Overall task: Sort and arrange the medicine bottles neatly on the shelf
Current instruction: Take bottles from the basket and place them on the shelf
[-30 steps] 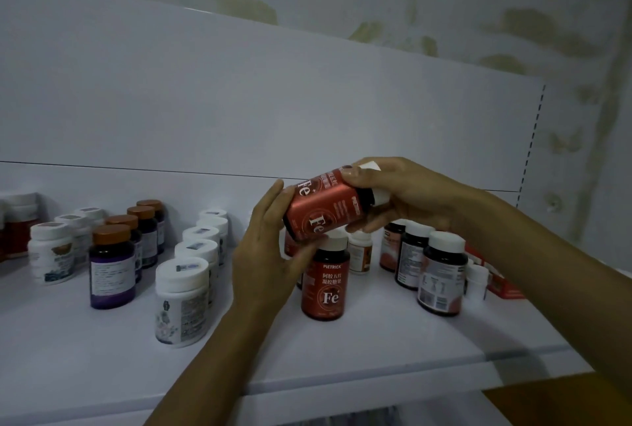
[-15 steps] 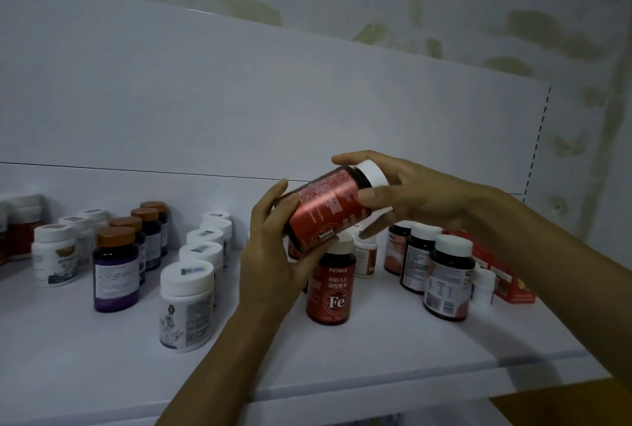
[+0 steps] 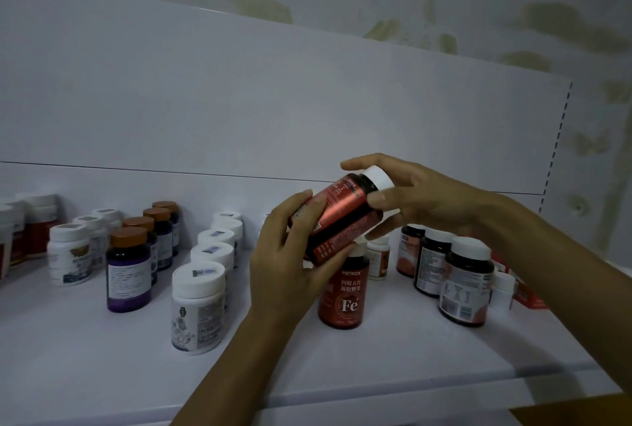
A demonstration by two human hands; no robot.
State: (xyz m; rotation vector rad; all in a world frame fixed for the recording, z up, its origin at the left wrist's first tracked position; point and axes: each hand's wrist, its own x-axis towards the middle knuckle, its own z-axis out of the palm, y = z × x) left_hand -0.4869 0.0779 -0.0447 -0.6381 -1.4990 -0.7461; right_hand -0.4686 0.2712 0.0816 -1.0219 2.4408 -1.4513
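Mid-frame, our left hand grips the base of the white-capped red plastic bottle. Our right hand curls loosely round its cap end, which is tilted to the upper right.

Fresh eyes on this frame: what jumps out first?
A red bottle is held tilted over the middle of the shelf, white cap up and to the right. The left hand grips its base and the right hand pinches the cap end. Directly below stands a matching Fe bottle. To the left, files of white-capped bottles and copper-capped purple bottles run back toward the wall.
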